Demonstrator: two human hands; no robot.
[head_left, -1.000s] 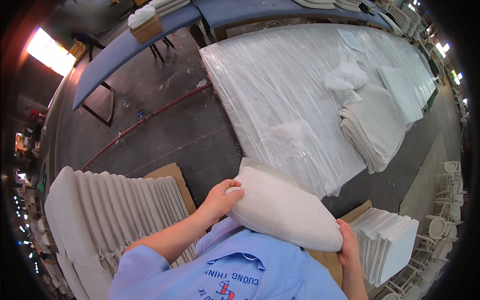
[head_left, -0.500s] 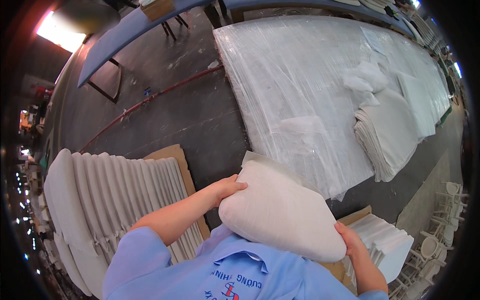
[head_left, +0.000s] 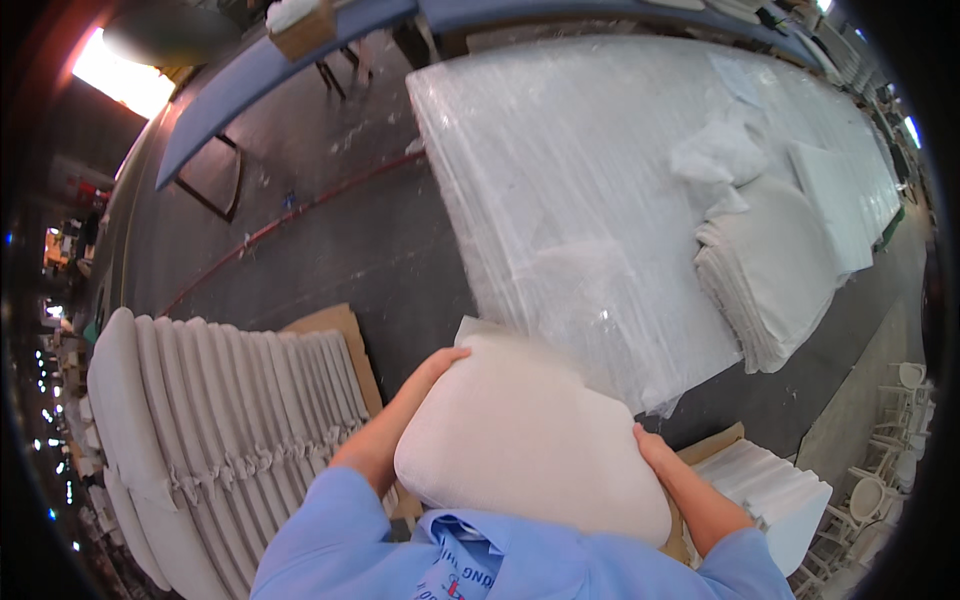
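Note:
A pale, off-white padded seat cushion (head_left: 530, 430) is held in front of my chest, its broad face up. My left hand (head_left: 446, 362) grips its far left corner, with most of the fingers hidden beneath. At the right edge my right hand (head_left: 655, 450) clasps the side, thumb toward the top and the other fingers out of sight. A thin, light flap (head_left: 490, 332) sticks out along the cushion's far edge, blurred toward the right.
Several similar pale cushions (head_left: 235, 400) stand in a row at left. White folded-looking pieces (head_left: 770, 485) sit in a carton at right. Ahead lies a large plastic-wrapped slab (head_left: 560, 180) bearing a fabric stack (head_left: 775, 260). A blue table (head_left: 230, 95) is far left; white chairs (head_left: 875, 490) are at right.
The cushion has shifted left and closer to my body, turning slightly. Both hands have moved left with it, the right one sliding farther up its side.

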